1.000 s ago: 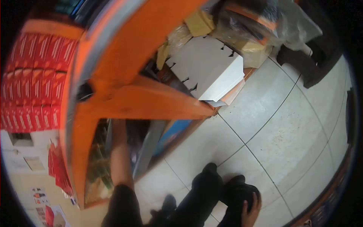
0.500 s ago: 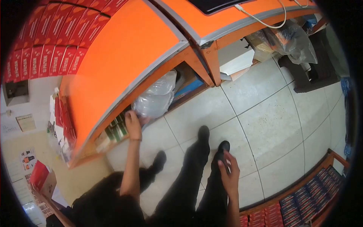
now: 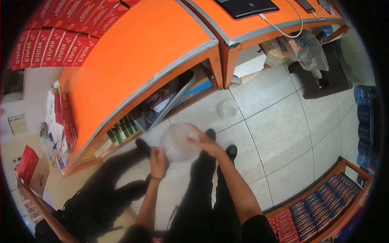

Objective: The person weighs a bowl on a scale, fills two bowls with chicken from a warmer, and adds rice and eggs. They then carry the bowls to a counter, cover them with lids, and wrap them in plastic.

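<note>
A clear, rounded plastic item (image 3: 177,142), blurred by motion, is between my two hands above the floor. My left hand (image 3: 158,163) has its fingers curled closed at the item's lower left edge. From the right, my right hand (image 3: 201,142) reaches over its other side, thumb and fingers apart. Farther up, a clear plastic bowl-like item (image 3: 227,108) rests on the floor tiles. Inside the orange counter's lower shelf stands a grey bin (image 3: 150,118) with mixed contents.
The orange counter (image 3: 142,44) bears red boxes (image 3: 52,46) and a tablet (image 3: 247,6). Another person's hand (image 3: 25,189) is at a red box on the left. A dark stool (image 3: 324,81), blue packs (image 3: 364,121) and a crate of boxes (image 3: 320,206) lie right.
The clear plastic has come out from the shelf, down toward me, with my left hand. My right hand has moved up and left to it. The bin and the floor item now show.
</note>
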The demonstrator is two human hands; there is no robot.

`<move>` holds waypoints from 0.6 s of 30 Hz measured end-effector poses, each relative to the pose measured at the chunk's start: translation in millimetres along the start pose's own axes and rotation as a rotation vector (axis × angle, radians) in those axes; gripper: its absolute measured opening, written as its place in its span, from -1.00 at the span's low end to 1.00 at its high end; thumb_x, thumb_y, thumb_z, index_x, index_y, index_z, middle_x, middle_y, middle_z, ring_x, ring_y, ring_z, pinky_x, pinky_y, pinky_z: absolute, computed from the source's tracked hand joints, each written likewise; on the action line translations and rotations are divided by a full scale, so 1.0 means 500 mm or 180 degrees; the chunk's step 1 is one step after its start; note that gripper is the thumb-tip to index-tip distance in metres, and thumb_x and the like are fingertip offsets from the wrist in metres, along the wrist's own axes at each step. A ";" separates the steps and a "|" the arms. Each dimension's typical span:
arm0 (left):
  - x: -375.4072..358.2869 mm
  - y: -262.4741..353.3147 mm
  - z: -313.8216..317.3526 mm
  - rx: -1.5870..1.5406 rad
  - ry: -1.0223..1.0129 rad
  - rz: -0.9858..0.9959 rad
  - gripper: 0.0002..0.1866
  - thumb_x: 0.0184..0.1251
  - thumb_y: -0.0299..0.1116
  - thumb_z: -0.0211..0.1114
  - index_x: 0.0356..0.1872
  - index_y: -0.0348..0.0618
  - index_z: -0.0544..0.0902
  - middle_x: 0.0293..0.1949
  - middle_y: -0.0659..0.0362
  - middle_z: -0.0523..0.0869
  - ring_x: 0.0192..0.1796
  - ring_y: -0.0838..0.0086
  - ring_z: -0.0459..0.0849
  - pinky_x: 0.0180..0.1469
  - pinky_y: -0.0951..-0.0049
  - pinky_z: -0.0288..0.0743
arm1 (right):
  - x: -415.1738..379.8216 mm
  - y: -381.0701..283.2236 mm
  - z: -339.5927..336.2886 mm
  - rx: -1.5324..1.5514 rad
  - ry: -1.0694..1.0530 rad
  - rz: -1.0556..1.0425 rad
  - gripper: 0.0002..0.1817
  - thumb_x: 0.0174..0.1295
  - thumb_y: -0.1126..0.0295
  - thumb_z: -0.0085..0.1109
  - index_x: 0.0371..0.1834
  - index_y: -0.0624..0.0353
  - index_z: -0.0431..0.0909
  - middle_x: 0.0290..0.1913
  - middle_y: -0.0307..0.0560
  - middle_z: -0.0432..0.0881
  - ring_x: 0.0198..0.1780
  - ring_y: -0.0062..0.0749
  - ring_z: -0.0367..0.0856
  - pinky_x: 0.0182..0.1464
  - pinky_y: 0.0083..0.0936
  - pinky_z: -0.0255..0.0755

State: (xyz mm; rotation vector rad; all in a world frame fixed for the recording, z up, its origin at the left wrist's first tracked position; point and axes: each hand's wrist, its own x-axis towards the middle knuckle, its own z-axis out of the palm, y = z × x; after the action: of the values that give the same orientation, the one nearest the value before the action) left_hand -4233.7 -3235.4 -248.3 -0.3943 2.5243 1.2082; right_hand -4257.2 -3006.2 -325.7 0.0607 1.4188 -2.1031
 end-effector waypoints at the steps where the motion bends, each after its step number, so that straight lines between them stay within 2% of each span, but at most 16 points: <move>1: -0.020 -0.032 0.023 -0.0478 -0.0157 -0.0222 -0.81 0.45 -0.29 0.05 -0.18 -0.22 0.41 -0.35 0.18 0.54 -0.34 0.51 0.61 -0.33 0.46 0.65 | -0.029 0.045 0.011 0.0022 0.0269 0.0268 0.08 0.09 -0.22 0.26 0.53 0.01 -0.13 0.50 0.06 0.00 0.44 -0.08 0.10 0.29 -0.29 0.25; 2: -0.036 -0.065 0.039 -0.0946 -0.0328 -0.0460 -0.80 0.45 -0.29 0.06 -0.19 -0.24 0.42 -0.38 0.16 0.57 -0.38 0.51 0.63 -0.34 0.47 0.65 | -0.060 0.093 0.018 0.0054 0.0553 0.0546 0.06 0.10 -0.23 0.24 0.53 0.05 -0.08 0.49 0.05 0.05 0.43 -0.09 0.11 0.29 -0.35 0.25; 3: -0.043 -0.093 0.050 -0.0288 -0.0666 -0.0342 -0.83 0.41 -0.33 0.11 -0.17 -0.22 0.42 -0.40 0.13 0.59 -0.43 0.51 0.64 -0.36 0.48 0.65 | -0.089 0.143 0.016 0.0078 0.0620 0.0607 0.06 0.10 -0.23 0.24 0.53 0.05 -0.08 0.49 0.05 0.05 0.43 -0.09 0.11 0.29 -0.35 0.25; 5: -0.073 -0.138 0.095 -0.0356 -0.1245 -0.0226 -0.84 0.33 -0.41 0.16 -0.19 -0.19 0.37 -0.38 0.15 0.55 -0.38 0.51 0.65 -0.36 0.43 0.70 | -0.150 0.230 -0.012 0.0373 0.0511 0.0929 0.01 0.10 -0.22 0.25 0.50 0.08 0.03 0.46 0.08 0.12 0.43 -0.11 0.10 0.25 -0.35 0.28; 6: -0.082 -0.117 0.113 -0.0122 -0.1424 -0.0183 -0.81 0.31 -0.42 0.19 -0.19 -0.21 0.37 -0.33 0.09 0.59 -0.34 0.44 0.70 -0.38 0.40 0.69 | -0.183 0.256 -0.031 0.0398 0.0558 0.0985 0.01 0.10 -0.22 0.25 0.50 0.08 0.03 0.46 0.08 0.12 0.43 -0.11 0.10 0.25 -0.35 0.28; 7: -0.091 -0.097 0.125 0.0112 -0.1594 -0.0137 -0.79 0.28 -0.43 0.21 -0.19 -0.23 0.37 -0.29 0.03 0.63 -0.30 0.38 0.74 -0.40 0.37 0.69 | -0.216 0.280 -0.051 0.0958 0.0688 0.1237 0.00 0.08 -0.22 0.27 0.48 0.10 0.07 0.41 0.09 0.19 0.40 -0.14 0.17 0.19 -0.36 0.33; 8: -0.089 -0.119 0.144 0.0596 -0.1644 0.0237 -0.77 0.25 -0.44 0.22 -0.18 -0.26 0.35 -0.21 -0.03 0.65 -0.25 0.28 0.76 -0.39 0.34 0.68 | -0.243 0.293 -0.069 0.1521 0.0814 0.1474 0.00 0.07 -0.21 0.29 0.46 0.12 0.11 0.37 0.11 0.27 0.37 -0.16 0.23 0.14 -0.37 0.37; 9: -0.093 -0.136 0.158 0.0597 -0.1691 0.0214 -0.77 0.25 -0.44 0.22 -0.18 -0.26 0.35 -0.21 -0.03 0.65 -0.25 0.28 0.76 -0.39 0.34 0.68 | -0.258 0.306 -0.086 0.1549 0.0847 0.1503 0.00 0.07 -0.21 0.29 0.46 0.12 0.11 0.37 0.11 0.27 0.37 -0.16 0.23 0.14 -0.37 0.37; 11: -0.069 -0.161 0.208 0.0373 -0.1876 -0.0450 -0.77 0.27 -0.44 0.20 -0.18 -0.26 0.35 -0.23 -0.02 0.65 -0.19 0.29 0.75 -0.36 0.36 0.68 | -0.254 0.337 -0.150 0.0823 0.2229 0.1604 -0.03 0.01 -0.20 0.35 0.40 0.15 0.21 0.19 0.13 0.44 0.18 -0.22 0.45 0.00 -0.39 0.45; 12: -0.052 -0.206 0.241 0.0678 -0.1771 0.0052 -0.77 0.31 -0.40 0.17 -0.16 -0.26 0.33 -0.22 -0.01 0.62 -0.13 0.32 0.71 -0.32 0.36 0.70 | -0.236 0.452 -0.215 0.0339 0.2558 0.1443 -0.05 -0.02 -0.18 0.38 0.36 0.17 0.26 0.10 0.13 0.49 0.07 -0.22 0.52 -0.04 -0.39 0.47; 13: -0.031 -0.236 0.272 0.0709 -0.1795 0.0084 -0.77 0.31 -0.40 0.17 -0.16 -0.26 0.33 -0.22 -0.01 0.62 -0.13 0.32 0.71 -0.32 0.36 0.70 | -0.214 0.578 -0.275 -0.0133 0.2874 0.1292 -0.07 -0.05 -0.16 0.41 0.31 0.19 0.31 0.01 0.12 0.55 -0.04 -0.22 0.58 -0.08 -0.39 0.48; 14: -0.013 -0.272 0.310 0.0256 -0.1734 -0.0308 -0.78 0.33 -0.40 0.15 -0.16 -0.26 0.32 -0.21 0.01 0.59 -0.12 0.34 0.68 -0.29 0.35 0.71 | -0.189 0.611 -0.321 -0.1043 0.3171 0.1079 -0.09 -0.08 -0.13 0.44 0.26 0.23 0.36 -0.06 0.20 0.55 -0.13 -0.14 0.60 -0.11 -0.33 0.50; 15: 0.007 -0.309 0.350 -0.0191 -0.1649 -0.0705 -0.79 0.35 -0.40 0.14 -0.16 -0.26 0.32 -0.20 0.02 0.56 -0.10 0.35 0.65 -0.27 0.35 0.71 | -0.137 0.604 -0.356 -0.1349 0.3385 0.1111 -0.10 -0.09 -0.09 0.47 0.25 0.23 0.35 -0.04 0.27 0.53 -0.11 -0.07 0.59 -0.09 -0.29 0.49; 16: 0.022 -0.291 0.386 -0.0290 -0.1454 -0.0648 -0.81 0.35 -0.43 0.11 -0.15 -0.25 0.31 -0.21 0.06 0.51 -0.17 0.38 0.62 -0.22 0.33 0.72 | -0.079 0.649 -0.405 -0.1447 0.3457 0.1161 -0.08 -0.11 -0.07 0.49 0.27 0.24 0.34 0.02 0.31 0.50 0.02 0.02 0.53 0.03 -0.21 0.45; 18: 0.057 -0.303 0.423 -0.0312 -0.1329 -0.0749 -0.83 0.36 -0.46 0.09 -0.14 -0.26 0.32 -0.20 0.07 0.51 -0.17 0.40 0.61 -0.20 0.36 0.70 | 0.055 0.769 -0.476 -0.1842 0.3670 0.0432 -0.02 -0.14 -0.07 0.51 0.29 0.26 0.30 0.12 0.35 0.44 0.16 0.12 0.43 0.18 -0.14 0.36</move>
State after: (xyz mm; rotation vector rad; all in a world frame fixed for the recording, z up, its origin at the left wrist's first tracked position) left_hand -4168.9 -3163.5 -491.4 -0.4007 2.0119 1.1827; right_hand -4156.4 -2911.7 -757.0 1.2411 2.4930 -1.4255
